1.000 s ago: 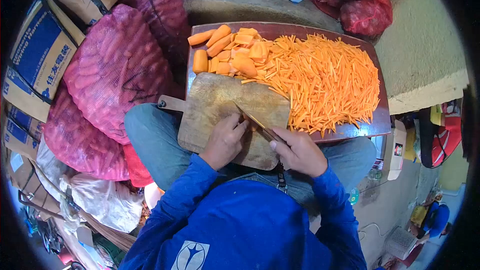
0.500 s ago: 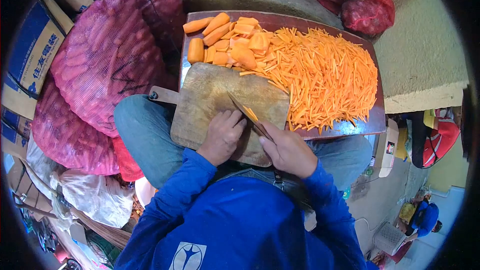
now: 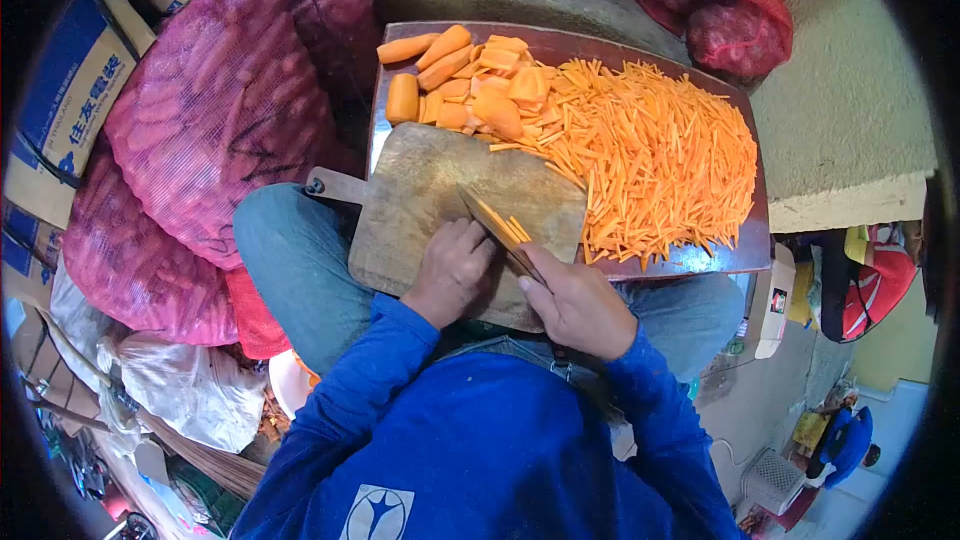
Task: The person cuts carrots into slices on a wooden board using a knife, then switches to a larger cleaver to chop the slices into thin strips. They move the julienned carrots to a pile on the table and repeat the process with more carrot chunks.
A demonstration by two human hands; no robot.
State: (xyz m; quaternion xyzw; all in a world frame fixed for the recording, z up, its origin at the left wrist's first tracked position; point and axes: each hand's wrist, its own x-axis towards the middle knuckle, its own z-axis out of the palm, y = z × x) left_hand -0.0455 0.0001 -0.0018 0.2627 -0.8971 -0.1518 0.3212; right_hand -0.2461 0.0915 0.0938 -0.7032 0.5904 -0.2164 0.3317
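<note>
My right hand (image 3: pixel 582 304) is wrapped round the handle of a knife (image 3: pixel 500 230), whose blade points up and left over the wooden cutting board (image 3: pixel 410 180). Beside the blade lie a few thin carrot sticks (image 3: pixel 517 229). Left of the knife, my left hand (image 3: pixel 452 272) rests on the board with its fingers curled under, close to the blade; what they press on is hidden. Behind the board are whole peeled carrots (image 3: pixel 446 44) and thick carrot slices (image 3: pixel 497 112). A large heap of carrot strips (image 3: pixel 660 155) covers the right part of the dark table (image 3: pixel 730 258).
Mesh sacks of carrots (image 3: pixel 215 120) stand at the left, near printed cardboard boxes (image 3: pixel 75 90). Another blade with a metal end (image 3: pixel 335 184) sticks out beside the board. A red net bag (image 3: pixel 740 35) lies at the back right. Another person (image 3: pixel 848 448) is far off at the lower right.
The view has shifted slightly, moving the board and table a little to the right. More of the cut sticks show beside the blade. Both hands keep nearly the same pose.
</note>
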